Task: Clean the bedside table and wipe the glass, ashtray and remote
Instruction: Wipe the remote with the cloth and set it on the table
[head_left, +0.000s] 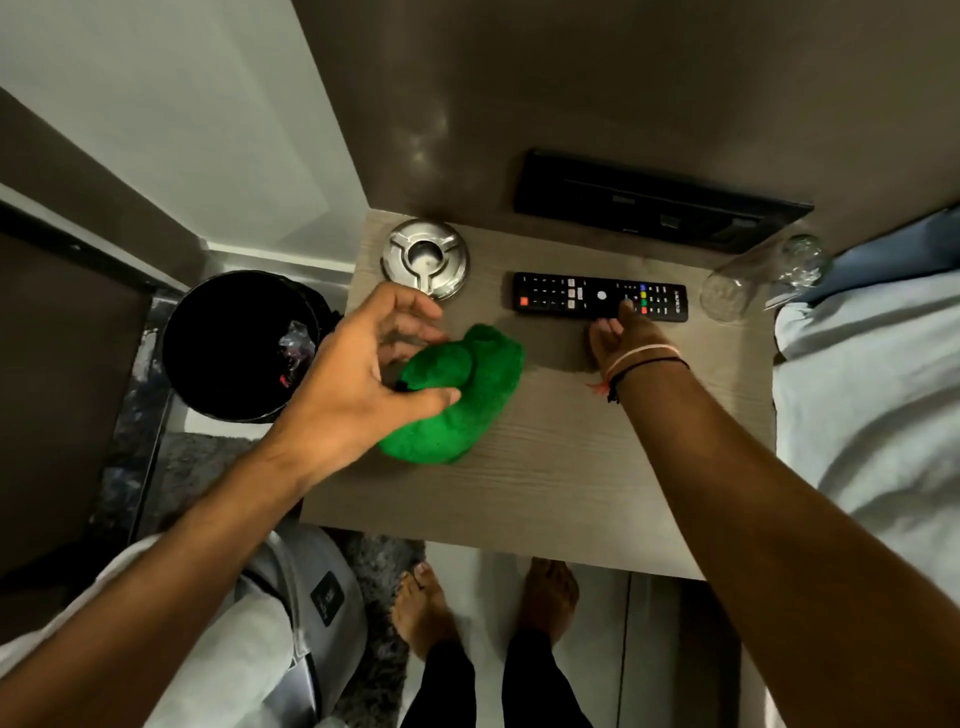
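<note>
The left grip (363, 379) is spread open, its thumb touching a green cloth (457, 395) and partly hiding it. The right grip (618, 338), fingers loosely open, touches the remote (571, 297); beyond it a clear glass (748, 283), hard to make out, lies on the wood-grain desk (571, 467) beside a bed (872, 415).

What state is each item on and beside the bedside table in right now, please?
Green cloth: bunched up on the bedside table, left hand open over it, thumb touching.
Remote: flat, buttons up, right hand fingertips on its near edge.
Ashtray: upright, looks empty.
Glass: on its side at the table's right edge.
Bin: open, some litter inside.
</note>
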